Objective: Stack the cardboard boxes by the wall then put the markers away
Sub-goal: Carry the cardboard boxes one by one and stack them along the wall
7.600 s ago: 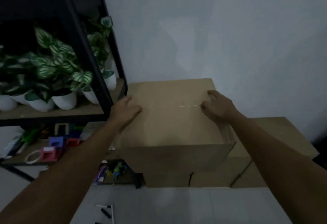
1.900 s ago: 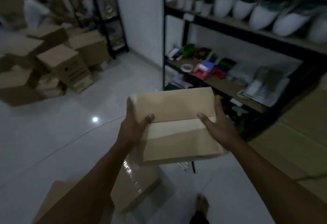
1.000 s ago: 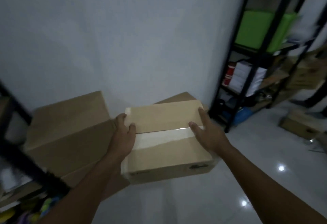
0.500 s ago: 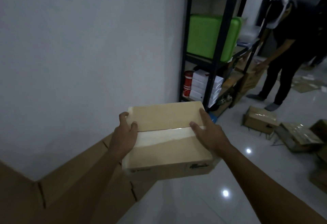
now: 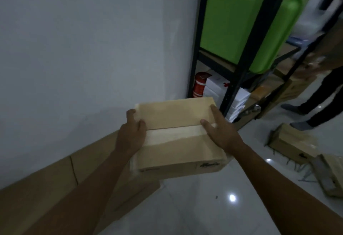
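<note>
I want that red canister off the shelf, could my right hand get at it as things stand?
Probably not yet. The right hand and left hand are both gripping the cardboard box, and the red canister sits behind the black shelf post. Set the box down first.

Hands: two, a left hand [image 5: 130, 136] and a right hand [image 5: 221, 132]. Cardboard boxes: one held box [image 5: 178, 138], one large box by the wall [image 5: 55, 175], at least two on the floor [image 5: 291, 143]. Green tubs [image 5: 228, 25]: two. Black shelving racks [image 5: 241, 53]: one. Red canisters [image 5: 199, 84]: one.
</note>
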